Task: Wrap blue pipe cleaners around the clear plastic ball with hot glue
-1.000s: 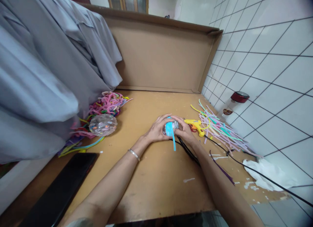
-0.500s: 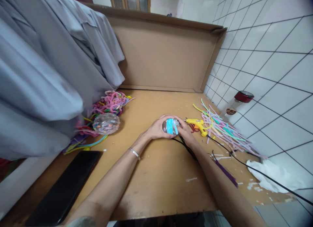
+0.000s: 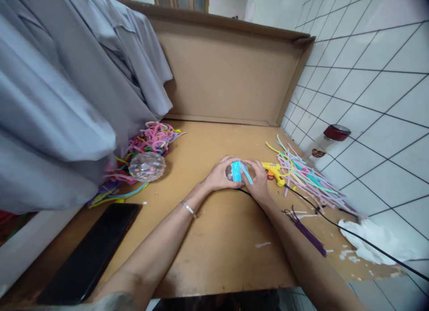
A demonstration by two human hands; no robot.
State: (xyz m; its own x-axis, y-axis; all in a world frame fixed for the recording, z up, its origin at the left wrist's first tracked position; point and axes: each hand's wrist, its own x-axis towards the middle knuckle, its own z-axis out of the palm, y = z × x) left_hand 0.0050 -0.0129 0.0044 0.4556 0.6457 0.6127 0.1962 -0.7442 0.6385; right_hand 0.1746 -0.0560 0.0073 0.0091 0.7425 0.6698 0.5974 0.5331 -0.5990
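The left hand [image 3: 219,176] and right hand [image 3: 258,180] clasp a small clear plastic ball [image 3: 230,171] between them. A fuzzy blue pipe cleaner [image 3: 237,171] wraps it, the loose end slanting toward the right hand.

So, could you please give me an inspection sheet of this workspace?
Surface: brown table, white flecks on it.
Job's things: clear ball wrapped in a blue pipe cleaner.
Clutter: second ball, tangled heap, loose stems, glue gun, jar, black slab, white wad.
Grippers: left hand and right hand both clasp the ball.
Cables: black cable runs off to the right.
Surroundings: tiled wall, grey cloth, cardboard back.
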